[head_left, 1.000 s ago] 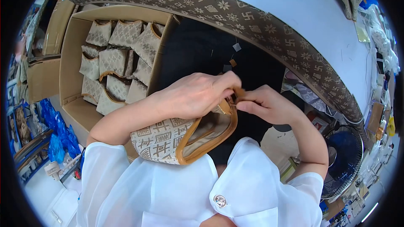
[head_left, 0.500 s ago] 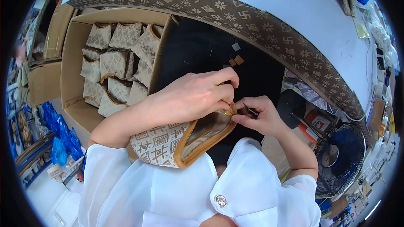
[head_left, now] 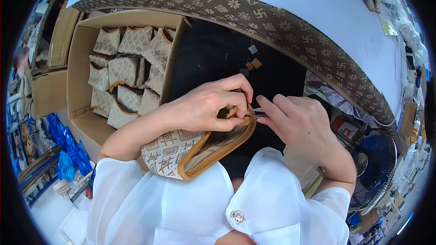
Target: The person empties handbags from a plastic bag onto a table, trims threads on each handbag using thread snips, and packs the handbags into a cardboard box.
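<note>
A beige patterned pouch [head_left: 165,156] with tan trim and an unfastened zipper rests against my front, its mouth gaping. My left hand [head_left: 211,104] pinches the trim at the far end of the zipper, fingers closed. Just right of that corner is my right hand [head_left: 297,118], closed around small thread snips [head_left: 259,109]. Two thin, pale blades point left from its fingers at the pouch's corner; the rest of the tool is hidden in the hand. Whether the blades touch the trim, I cannot tell.
A cardboard box [head_left: 77,70] of similar pouches [head_left: 122,70] stands at left. Ahead, a white table [head_left: 309,0] has a brown patterned edge strip [head_left: 245,11]. Small tan scraps [head_left: 253,64] lie on dark cloth [head_left: 204,50]. A fan [head_left: 373,168] stands at right.
My right hand has turned over, back upward, bringing the snips' blades to the pouch's zipper end. My left hand keeps its pinch there, and the pouch's mouth has shifted slightly.
</note>
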`<state>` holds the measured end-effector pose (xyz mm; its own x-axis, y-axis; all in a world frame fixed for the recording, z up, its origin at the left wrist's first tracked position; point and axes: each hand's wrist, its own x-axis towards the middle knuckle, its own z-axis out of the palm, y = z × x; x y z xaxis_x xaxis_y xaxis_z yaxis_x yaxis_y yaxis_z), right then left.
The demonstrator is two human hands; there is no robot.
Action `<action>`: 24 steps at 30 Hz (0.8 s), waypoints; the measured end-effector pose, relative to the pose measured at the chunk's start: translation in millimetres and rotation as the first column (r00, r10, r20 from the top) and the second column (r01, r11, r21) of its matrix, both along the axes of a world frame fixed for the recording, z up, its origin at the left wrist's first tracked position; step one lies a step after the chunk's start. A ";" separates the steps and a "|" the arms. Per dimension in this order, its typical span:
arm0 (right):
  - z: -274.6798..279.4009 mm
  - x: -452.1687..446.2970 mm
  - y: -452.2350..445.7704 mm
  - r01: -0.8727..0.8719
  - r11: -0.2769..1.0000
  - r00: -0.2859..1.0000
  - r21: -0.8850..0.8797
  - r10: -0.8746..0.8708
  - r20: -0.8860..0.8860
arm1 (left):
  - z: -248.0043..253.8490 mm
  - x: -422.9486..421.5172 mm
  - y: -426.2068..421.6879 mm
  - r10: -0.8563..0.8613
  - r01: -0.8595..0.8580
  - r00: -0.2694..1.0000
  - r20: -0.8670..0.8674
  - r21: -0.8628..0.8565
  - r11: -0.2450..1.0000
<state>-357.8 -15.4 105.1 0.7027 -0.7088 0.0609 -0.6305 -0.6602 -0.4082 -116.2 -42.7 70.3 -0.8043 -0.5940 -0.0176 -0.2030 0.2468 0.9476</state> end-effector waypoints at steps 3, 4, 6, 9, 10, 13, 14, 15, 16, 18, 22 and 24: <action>0.3 5.2 1.4 -0.132 0.972 0.977 -0.193 0.095 -0.193 | -0.5 1.2 0.1 0.012 -0.012 1.000 -0.009 0.012 1.000; 0.7 6.2 1.3 -0.135 0.972 0.976 -0.193 0.097 -0.193 | -0.8 1.5 -0.3 0.019 -0.018 1.000 -0.015 0.009 1.000; 1.9 8.4 1.3 -0.190 0.955 0.955 -0.229 0.125 -0.270 | -0.9 2.6 -0.2 0.027 -0.027 0.999 -0.023 0.004 1.000; 4.2 10.0 -0.9 -0.253 0.935 0.925 -0.248 0.159 -0.345 | -1.2 3.4 -1.3 0.037 -0.037 0.999 -0.023 0.015 0.999; 5.0 10.5 -1.6 -0.285 0.926 0.909 -0.249 0.178 -0.378 | -1.6 3.7 -1.5 0.039 -0.039 0.999 -0.025 0.014 0.999; 3.5 11.6 -4.5 -0.264 0.939 0.924 -0.219 0.182 -0.337 | -2.4 4.0 -2.8 0.043 -0.043 0.998 -0.036 0.011 0.999; 2.0 11.9 -5.9 -0.212 0.959 0.952 -0.186 0.160 -0.261 | -1.3 4.4 -4.0 0.042 -0.041 0.998 -0.037 0.009 0.999; 1.4 12.4 -7.4 -0.162 0.975 0.974 -0.154 0.132 -0.184 | 1.1 5.5 -6.7 0.061 -0.062 0.997 -0.050 -0.014 0.998; 1.8 12.7 -9.0 -0.161 0.973 0.974 -0.162 0.130 -0.186 | 4.5 6.7 -10.5 0.080 -0.083 0.995 -0.063 -0.039 0.996; 2.7 13.6 -12.0 -0.039 0.982 0.997 -0.184 0.025 -0.076 | 12.1 7.5 -17.5 0.103 -0.109 0.992 -0.076 -0.074 0.991; 1.5 15.1 -14.4 0.036 0.959 0.999 -0.280 -0.039 -0.005 | 25.0 5.4 -25.6 0.113 -0.122 0.992 -0.056 -0.199 0.972; 2.9 13.1 -15.6 0.053 0.943 0.998 -0.328 -0.056 0.000 | 25.6 3.9 -25.6 0.109 -0.110 0.994 -0.015 -0.176 0.978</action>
